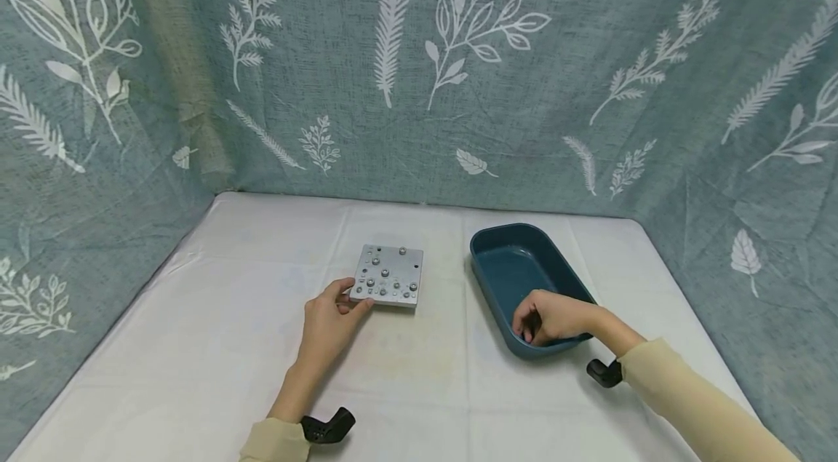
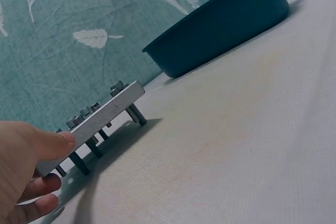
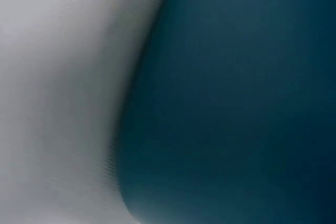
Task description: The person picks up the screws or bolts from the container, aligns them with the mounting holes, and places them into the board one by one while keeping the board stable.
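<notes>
A square grey metal plate [image 1: 390, 276] carries several bolts [image 1: 385, 273] and some bare holes. In the left wrist view the bolts' threaded ends [image 2: 79, 163] stick out beneath the plate. My left hand [image 1: 331, 324] grips the plate's near-left corner, thumb on the near edge and fingers round the left side. My right hand [image 1: 556, 316] reaches down into the near end of a deep blue bin [image 1: 481, 287], its fingers bent. Whether anything is between those fingertips cannot be made out. The right wrist view shows only the bin's outer wall [image 3: 210, 103] close up.
A white cloth [image 1: 406, 389] covers the table, with the bin to the right of the plate. Green-blue leaf-patterned curtains [image 1: 419, 142] hang behind and at both sides. A black wrist device [image 1: 329, 425] sits at each sleeve.
</notes>
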{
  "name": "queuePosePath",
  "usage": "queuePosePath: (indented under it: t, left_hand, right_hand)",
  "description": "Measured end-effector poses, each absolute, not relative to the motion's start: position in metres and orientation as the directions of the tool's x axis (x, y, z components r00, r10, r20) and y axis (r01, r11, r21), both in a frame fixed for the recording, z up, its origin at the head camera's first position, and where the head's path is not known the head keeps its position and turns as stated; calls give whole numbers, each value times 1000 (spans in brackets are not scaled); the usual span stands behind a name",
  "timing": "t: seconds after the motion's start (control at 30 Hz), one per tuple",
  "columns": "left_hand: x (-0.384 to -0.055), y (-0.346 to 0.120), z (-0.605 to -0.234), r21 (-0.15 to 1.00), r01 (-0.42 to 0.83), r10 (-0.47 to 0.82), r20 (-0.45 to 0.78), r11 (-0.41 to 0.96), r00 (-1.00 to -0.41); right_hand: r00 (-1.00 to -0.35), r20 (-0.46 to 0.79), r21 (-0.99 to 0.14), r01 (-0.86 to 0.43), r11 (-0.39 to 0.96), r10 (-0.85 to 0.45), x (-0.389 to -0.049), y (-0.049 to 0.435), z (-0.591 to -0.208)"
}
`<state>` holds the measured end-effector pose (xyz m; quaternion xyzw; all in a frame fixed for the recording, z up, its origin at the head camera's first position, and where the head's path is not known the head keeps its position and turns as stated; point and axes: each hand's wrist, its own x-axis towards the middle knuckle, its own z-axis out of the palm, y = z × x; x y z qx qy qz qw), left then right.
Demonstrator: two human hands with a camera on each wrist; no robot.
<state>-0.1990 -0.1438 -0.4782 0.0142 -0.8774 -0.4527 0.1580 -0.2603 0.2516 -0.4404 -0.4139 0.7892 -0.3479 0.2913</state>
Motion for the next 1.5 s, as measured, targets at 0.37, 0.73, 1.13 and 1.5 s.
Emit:
queuePosePath:
  t: [0.37, 0.73, 1.13, 1.5]
  left_hand:
    - [-198, -145, -480, 799, 118, -174, 268, 590, -947]
    - [-198, -146, -483, 795, 136, -162, 282, 591, -946]
    - [-199, -146, -483, 798, 138, -161, 282, 587, -946]
    - [-198, -144, -483, 796, 140, -157, 282, 588, -946]
  right_hand:
    - [-496, -182, -787, -445, 428, -849, -258, 251, -444]
    - [-475, -169, -799, -447, 402, -864, -258, 265, -436]
    - [-602, -218, -675, -476, 565, -768, -264, 274, -431]
    - [-692, -176, -662, -444, 604, -701, -264, 275, -436]
